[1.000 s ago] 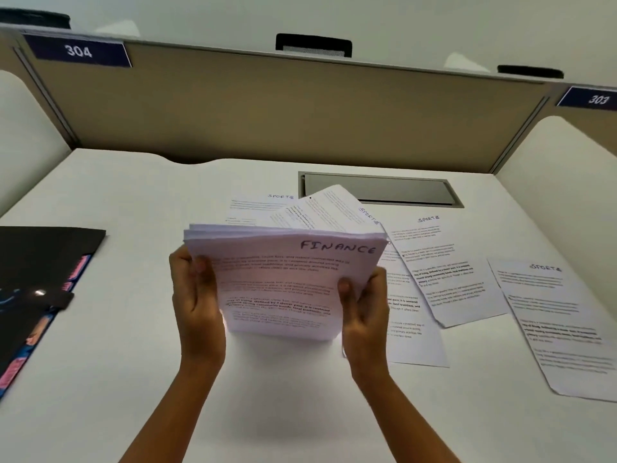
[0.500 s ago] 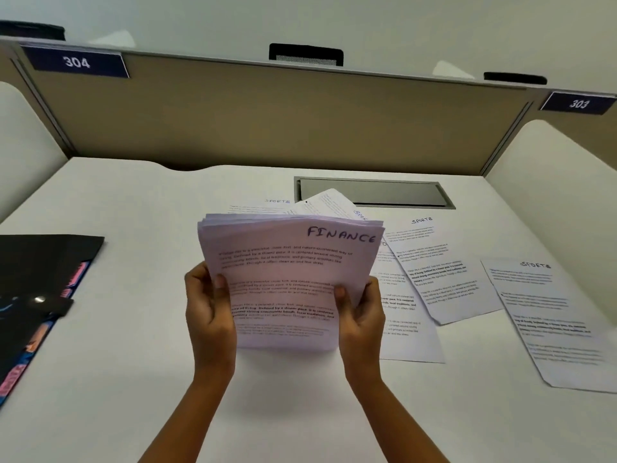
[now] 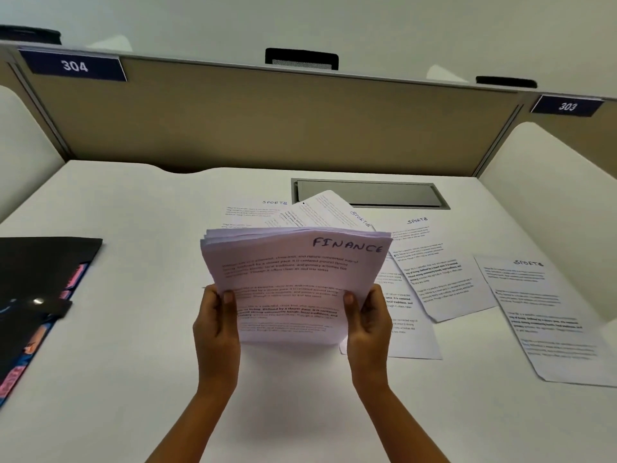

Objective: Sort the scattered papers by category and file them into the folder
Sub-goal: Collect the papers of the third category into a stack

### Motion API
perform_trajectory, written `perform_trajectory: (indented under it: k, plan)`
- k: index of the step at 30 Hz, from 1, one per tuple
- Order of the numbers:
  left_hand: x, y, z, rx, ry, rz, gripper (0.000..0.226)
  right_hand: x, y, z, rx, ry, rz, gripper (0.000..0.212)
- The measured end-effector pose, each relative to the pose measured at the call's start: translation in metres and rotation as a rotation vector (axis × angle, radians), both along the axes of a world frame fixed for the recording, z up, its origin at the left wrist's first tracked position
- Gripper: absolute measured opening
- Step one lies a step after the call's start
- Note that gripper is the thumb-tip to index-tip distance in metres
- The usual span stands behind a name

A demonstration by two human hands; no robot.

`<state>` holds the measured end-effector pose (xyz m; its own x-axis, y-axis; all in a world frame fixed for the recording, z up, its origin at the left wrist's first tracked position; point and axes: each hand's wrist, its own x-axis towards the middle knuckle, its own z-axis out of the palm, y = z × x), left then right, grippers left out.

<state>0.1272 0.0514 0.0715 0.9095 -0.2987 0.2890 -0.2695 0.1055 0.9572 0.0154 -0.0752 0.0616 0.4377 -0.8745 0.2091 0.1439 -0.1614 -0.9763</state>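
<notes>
Head view: the Finance stack [image 3: 293, 282] has tipped from slanted to upright above the desk [image 3: 133, 379], with the left hand [image 3: 217, 325] and right hand [image 3: 369, 324] now pinching its lower corners. It is probably being squared for the folder [image 3: 40, 272]. Sports sheets [image 3: 440, 272] lie unsorted.

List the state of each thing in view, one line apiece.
FINANCE stack: held upright by both hands, top edges uneven.
left hand: grips the stack's left edge, thumb in front.
right hand: grips the stack's right edge, thumb in front.
SPORTS sheets: loose on the desk, face up, partly overlapping.
folder: lies flat at the desk's left, untouched.
</notes>
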Motion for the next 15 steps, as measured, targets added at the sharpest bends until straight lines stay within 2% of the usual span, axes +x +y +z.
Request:
perform_trajectory:
  k: [5, 7, 10, 15]
  plan:
    - [-0.001, -0.003, 0.0, -0.018, 0.02, -0.001, 0.019, 0.003, -0.001, 0.005, -0.012, -0.037, -0.015, 0.009]
    - [-0.003, -0.002, -0.005, -0.006, 0.047, 0.005, 0.017, 0.003, -0.002, 0.001, -0.005, -0.012, -0.015, 0.015]
    - [-0.002, 0.0, -0.021, 0.065, 0.086, -0.014, 0.016, 0.002, 0.0, -0.01, 0.043, 0.057, -0.007, 0.036]
    - [-0.001, 0.006, -0.033, 0.149, 0.088, -0.089, 0.018, -0.001, 0.003, -0.022, 0.029, 0.152, -0.066, 0.021]
